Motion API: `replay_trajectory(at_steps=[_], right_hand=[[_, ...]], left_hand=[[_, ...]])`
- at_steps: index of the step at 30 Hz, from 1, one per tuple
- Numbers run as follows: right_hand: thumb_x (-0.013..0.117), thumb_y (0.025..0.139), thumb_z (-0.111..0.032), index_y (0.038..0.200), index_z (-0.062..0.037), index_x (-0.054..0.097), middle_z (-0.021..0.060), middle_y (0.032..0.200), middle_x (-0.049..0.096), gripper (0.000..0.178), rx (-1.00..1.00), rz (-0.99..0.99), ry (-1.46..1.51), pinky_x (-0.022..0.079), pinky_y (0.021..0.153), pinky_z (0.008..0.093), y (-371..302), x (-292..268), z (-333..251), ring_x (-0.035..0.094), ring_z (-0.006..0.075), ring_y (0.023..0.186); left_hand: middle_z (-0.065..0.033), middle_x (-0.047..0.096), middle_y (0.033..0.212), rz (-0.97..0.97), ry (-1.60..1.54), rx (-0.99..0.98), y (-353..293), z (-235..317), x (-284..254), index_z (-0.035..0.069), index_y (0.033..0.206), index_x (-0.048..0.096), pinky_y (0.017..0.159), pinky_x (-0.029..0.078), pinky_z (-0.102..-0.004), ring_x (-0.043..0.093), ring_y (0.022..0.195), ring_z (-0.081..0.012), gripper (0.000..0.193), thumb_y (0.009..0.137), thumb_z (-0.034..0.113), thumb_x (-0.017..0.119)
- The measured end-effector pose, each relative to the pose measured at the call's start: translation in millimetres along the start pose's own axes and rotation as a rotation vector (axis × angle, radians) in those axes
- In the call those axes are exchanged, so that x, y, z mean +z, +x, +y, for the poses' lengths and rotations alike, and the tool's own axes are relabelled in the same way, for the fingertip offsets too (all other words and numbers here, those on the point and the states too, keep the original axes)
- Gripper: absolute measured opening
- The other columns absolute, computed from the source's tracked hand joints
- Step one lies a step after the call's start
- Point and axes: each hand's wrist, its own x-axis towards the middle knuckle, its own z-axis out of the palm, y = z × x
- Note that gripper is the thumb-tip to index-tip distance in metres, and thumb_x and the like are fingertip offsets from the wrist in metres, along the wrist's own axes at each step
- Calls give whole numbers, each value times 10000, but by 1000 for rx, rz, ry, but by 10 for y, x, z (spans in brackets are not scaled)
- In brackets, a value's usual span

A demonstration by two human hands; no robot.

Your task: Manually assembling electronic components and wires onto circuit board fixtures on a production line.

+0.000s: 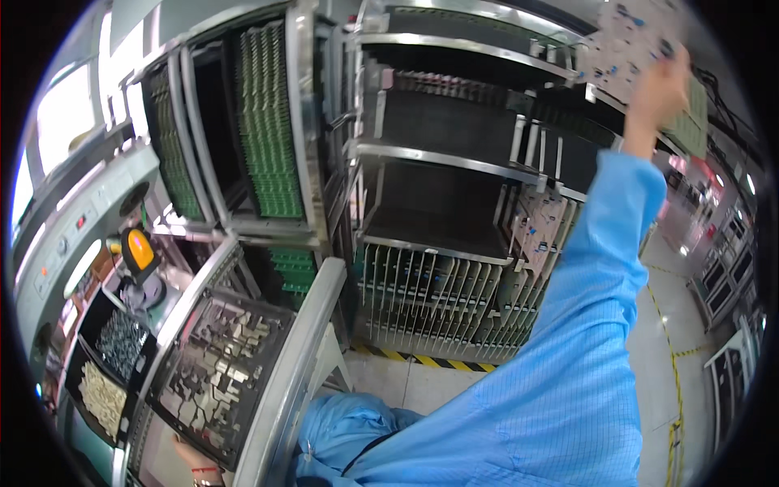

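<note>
Raised at the upper right, my right hand [661,93] is closed on the edge of a pale circuit board [621,49] dotted with small blue and dark components. The board is slightly blurred and stands near the top of the metal rack. At the lower left, my left hand [193,456] grips the near edge of a black tray [166,406]; its fingertips are partly hidden there. Many small metallic pieces [231,345] lie across that tray, which sits between metal rails [284,365].
A metal shelf rack [454,154] stands ahead, with upright boards [430,292] in its lowest tier. Green boards [268,122] fill a slotted rack at left. Bins hold dark parts [122,345] and cream parts [101,398], near a yellow-black scanner [138,250]. Striped tape [422,359] marks the floor.
</note>
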Motion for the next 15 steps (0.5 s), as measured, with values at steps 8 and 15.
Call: replay_trajectory(at_steps=[8,15], right_hand=[[637,873,-59,1026,36,576,81,918,614,191,774,-309,890,498,721,300,-1213,-1606,-409,576,147,835],[586,880,-27,1047,8,578,54,993,624,171,1519,-1274,1220,467,825,266,-2427,-2196,-2071,591,137,944]], left_hand=[[-37,602,937,-70,-20,83,-137,-52,53,156,1066,544,766,476,-433,549,847,-198,367,917,478,451],[27,497,788,-381,124,29,-219,-58,322,178,918,558,699,419,-295,474,744,-122,383,896,558,525]])
